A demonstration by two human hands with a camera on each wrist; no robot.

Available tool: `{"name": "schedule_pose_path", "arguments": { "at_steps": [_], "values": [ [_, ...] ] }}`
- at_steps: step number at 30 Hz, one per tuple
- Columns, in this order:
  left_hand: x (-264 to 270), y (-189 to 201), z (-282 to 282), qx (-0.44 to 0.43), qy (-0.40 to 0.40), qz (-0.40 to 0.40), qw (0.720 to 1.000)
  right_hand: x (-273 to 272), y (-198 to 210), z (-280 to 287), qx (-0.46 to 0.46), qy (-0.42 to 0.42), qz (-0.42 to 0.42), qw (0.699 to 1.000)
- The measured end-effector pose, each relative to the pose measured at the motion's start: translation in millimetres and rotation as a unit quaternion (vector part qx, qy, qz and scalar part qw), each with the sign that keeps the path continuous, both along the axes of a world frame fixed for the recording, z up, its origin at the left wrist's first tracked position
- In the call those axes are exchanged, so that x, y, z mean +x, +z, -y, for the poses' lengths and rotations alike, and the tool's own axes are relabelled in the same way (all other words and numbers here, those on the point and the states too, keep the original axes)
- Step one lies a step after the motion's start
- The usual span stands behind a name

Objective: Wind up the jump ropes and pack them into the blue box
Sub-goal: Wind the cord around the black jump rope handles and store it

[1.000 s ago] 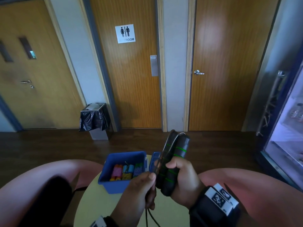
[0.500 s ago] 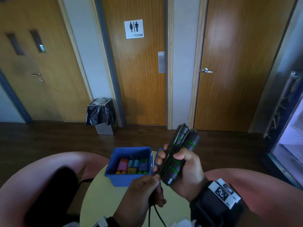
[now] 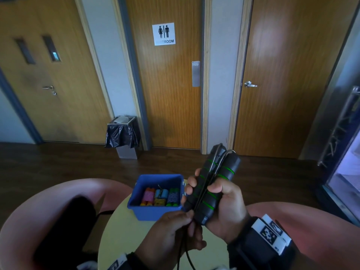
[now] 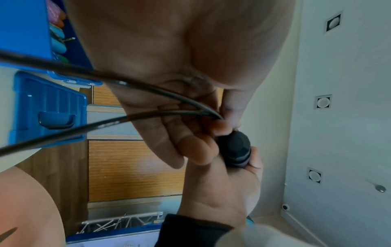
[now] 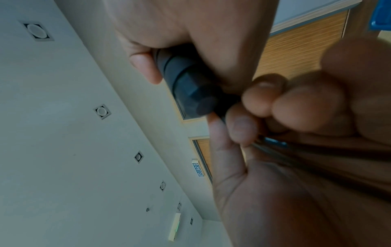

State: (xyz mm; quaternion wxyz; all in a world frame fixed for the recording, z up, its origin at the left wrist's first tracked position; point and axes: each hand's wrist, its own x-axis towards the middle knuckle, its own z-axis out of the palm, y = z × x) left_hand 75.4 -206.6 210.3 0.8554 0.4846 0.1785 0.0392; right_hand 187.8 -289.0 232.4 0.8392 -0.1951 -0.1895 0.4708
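Observation:
My right hand (image 3: 220, 199) grips two black jump rope handles with green rings (image 3: 216, 178), held side by side and tilted up to the right, with a strand of cord running along them. Just below their lower ends, my left hand (image 3: 181, 225) pinches the black cord (image 3: 185, 250), which hangs down in two strands (image 4: 105, 120). The handle butt (image 5: 190, 90) shows in the right wrist view. Left of the handles, the open blue box (image 3: 155, 211) sits on the yellowish round table (image 3: 120, 234), holding several wound ropes with colourful handles.
The box's blue lid (image 4: 48, 108) hangs open at the box's right side. Pink chair backs (image 3: 39, 211) curve on both sides of the table. A bin with a black bag (image 3: 122, 135) stands by wooden doors across the dark floor.
The handles in my right hand have risen a little and lean further right. My left hand stays on the cord below them. The view has swung left.

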Motion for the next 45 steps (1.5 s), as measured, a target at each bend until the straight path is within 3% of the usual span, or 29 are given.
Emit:
{"name": "schedule_pose_path", "arguments": {
  "at_steps": [4, 11, 20, 23, 27, 32, 36, 40, 45],
  "values": [
    [1.7, 1.3, 0.3, 0.012, -0.017, -0.019, 1.0, 1.0, 0.0, 1.9, 0.002, -0.006, 0.003, 1.0],
    [2.7, 4.4, 7.6, -0.041, -0.011, -0.013, 0.999, 1.1, 4.2, 3.8, 0.018, -0.01, -0.021, 1.0],
    [5.1, -0.6, 5.3, 0.095, 0.09, -0.039, 0.991, -0.3, 6.5, -2.1, -0.023, -0.061, -0.05, 0.997],
    [4.7, -4.8, 5.9, 0.117, 0.152, 0.006, 0.981, 5.3, 5.3, -3.5, -0.034, -0.069, -0.023, 0.997],
    [12.1, -7.7, 7.6, 0.257, 0.175, 0.078, 0.947, 2.1, -3.1, -9.0, -0.058, -0.062, -0.014, 0.996],
    [20.6, -9.3, 2.2, 0.38, 0.145, 0.076, 0.91, -7.5, -5.4, -5.0, -0.118, -0.046, 0.007, 0.992],
    [25.5, -11.1, 1.2, 0.435, 0.11, 0.054, 0.892, -11.7, -8.8, -2.2, -0.187, -0.08, 0.066, 0.977],
    [28.4, -13.9, 5.8, 0.464, 0.078, 0.058, 0.88, -8.9, -6.8, 1.3, -0.28, -0.112, 0.148, 0.942],
    [30.7, -13.7, 5.6, 0.482, 0.068, 0.048, 0.872, -4.9, -7.5, 2.3, -0.341, -0.15, 0.177, 0.911]
  ]
}}
